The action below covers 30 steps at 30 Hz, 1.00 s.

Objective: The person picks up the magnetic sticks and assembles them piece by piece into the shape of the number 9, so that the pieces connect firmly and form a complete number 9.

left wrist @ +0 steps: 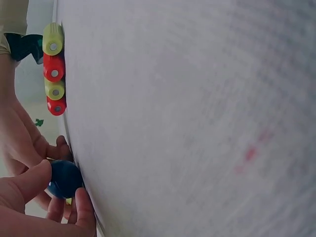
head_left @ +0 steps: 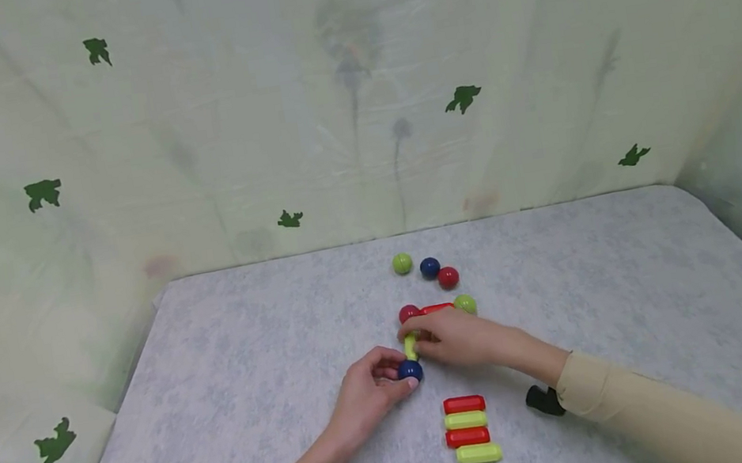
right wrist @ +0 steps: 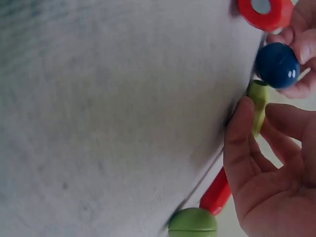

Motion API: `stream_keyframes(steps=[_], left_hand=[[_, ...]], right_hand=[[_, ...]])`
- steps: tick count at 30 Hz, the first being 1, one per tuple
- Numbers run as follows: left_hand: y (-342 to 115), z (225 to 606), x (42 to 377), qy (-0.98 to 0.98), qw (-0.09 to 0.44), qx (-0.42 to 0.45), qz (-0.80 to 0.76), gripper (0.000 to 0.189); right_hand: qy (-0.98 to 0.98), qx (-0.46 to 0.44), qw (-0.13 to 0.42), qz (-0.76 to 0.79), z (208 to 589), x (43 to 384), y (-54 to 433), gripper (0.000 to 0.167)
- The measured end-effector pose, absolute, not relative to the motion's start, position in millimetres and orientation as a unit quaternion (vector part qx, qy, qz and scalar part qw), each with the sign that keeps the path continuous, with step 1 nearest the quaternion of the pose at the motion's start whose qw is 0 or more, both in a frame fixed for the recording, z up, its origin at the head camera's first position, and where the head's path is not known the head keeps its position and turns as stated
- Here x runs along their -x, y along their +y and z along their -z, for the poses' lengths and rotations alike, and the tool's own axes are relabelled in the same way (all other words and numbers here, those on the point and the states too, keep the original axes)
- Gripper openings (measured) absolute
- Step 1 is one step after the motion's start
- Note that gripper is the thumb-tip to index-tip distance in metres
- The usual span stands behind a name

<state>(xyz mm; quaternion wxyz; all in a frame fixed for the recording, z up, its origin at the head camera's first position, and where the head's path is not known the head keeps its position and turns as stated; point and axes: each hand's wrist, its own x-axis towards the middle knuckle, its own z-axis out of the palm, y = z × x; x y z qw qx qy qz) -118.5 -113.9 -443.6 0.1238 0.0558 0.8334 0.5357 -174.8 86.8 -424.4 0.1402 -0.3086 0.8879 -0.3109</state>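
Between thumb and fingers, my left hand (head_left: pixel 368 389) pinches a dark blue ball (head_left: pixel 410 372). My right hand (head_left: pixel 457 336) holds a yellow-green rod (head_left: pixel 410 348) by its sides, just beyond the ball. In the right wrist view the rod's near end (right wrist: pixel 258 91) lies against or very close to the blue ball (right wrist: pixel 277 65); contact cannot be told. At the rod's far end is a red ball (head_left: pixel 408 313), partly behind the right fingers. From there a red rod (head_left: pixel 437 307) runs right to a green ball (head_left: pixel 464 304).
Loose green (head_left: pixel 402 263), blue (head_left: pixel 430 268) and red balls (head_left: pixel 448 277) lie farther back. Nearer, red and yellow-green rods (head_left: pixel 466 420) form a stacked row; silvery discs show on their ends in the left wrist view. A printed curtain (head_left: pixel 218 126) hangs behind the table (head_left: pixel 237 347).
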Motion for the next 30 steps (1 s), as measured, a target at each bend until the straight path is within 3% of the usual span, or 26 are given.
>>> stream_keyframes(steps=[9,20,30], left_hand=[[-113,442,119,0.836,0.119,-0.055,-0.532,0.030],[-109,433,117,0.810,0.149,-0.046,-0.566,0.028],[-107,430,111,0.790,0.155,0.001,-0.593,0.030]], right_hand=[[0.879,0.316,0.136,0.329,427,177,85,0.015],[0.876,0.280,0.154,0.361,415,158,104,0.026],[0.862,0.277,0.254,0.341,414,122,128,0.020]])
